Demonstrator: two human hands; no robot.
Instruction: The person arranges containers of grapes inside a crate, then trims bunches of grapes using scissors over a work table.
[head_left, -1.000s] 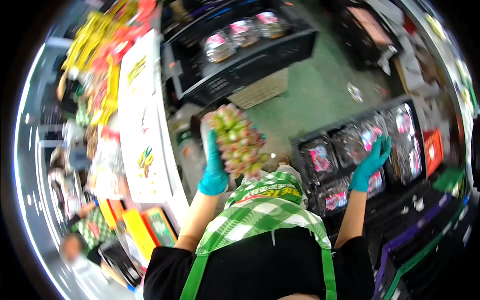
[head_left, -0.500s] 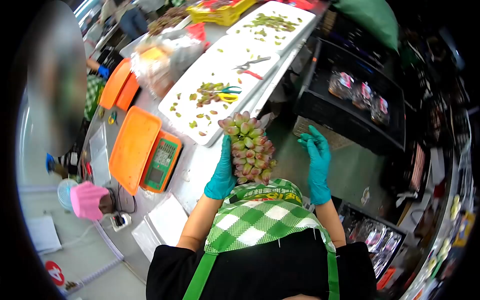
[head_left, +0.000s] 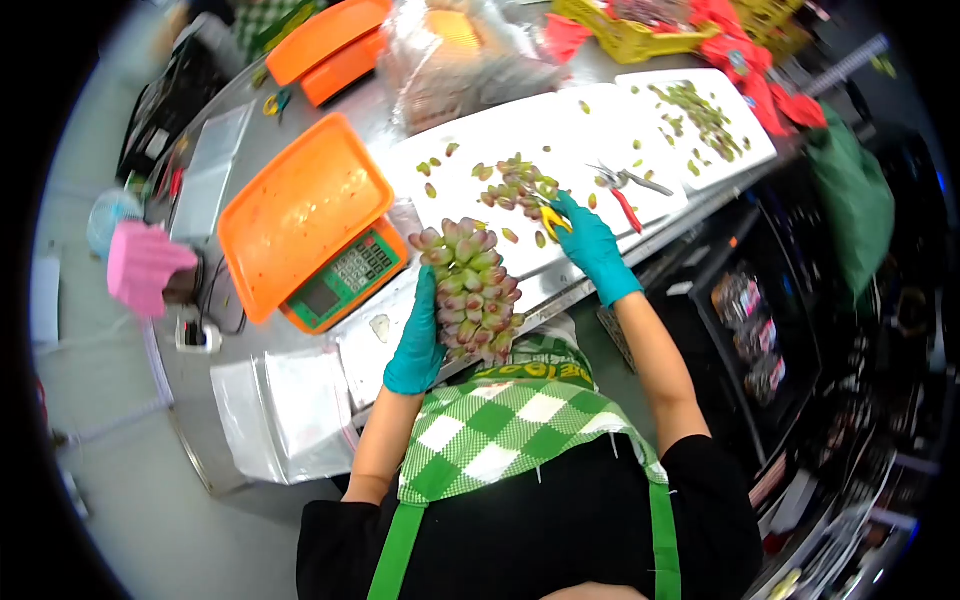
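My left hand (head_left: 418, 340), in a teal glove, is closed on a bunch of grapes (head_left: 468, 290) with long pink-and-green berries. It hangs upright in front of my apron, by the near edge of the white tray. Over that tray (head_left: 440, 205), my gloved right hand (head_left: 592, 245) has its fingers at the yellow handle of the scissors (head_left: 553, 222); the fingers hide part of them. Loose grapes (head_left: 518, 185) lie beside the scissors. To the right of the hand, pruning shears (head_left: 624, 198) with a red handle rest on the white surface.
An orange scale (head_left: 345, 270) stands to the left, and clear plastic bags (head_left: 285, 415) lie near me. A second white tray (head_left: 745, 135) holds more loose grapes. Behind are a large plastic bag (head_left: 460, 70) and a yellow crate (head_left: 640, 42). A black crate (head_left: 745, 400) with clear packs sits low on the right.
My view has turned toward the table. The right hand has moved from beside the table onto the tray and taken hold of the scissors. The left hand still holds the grapes.
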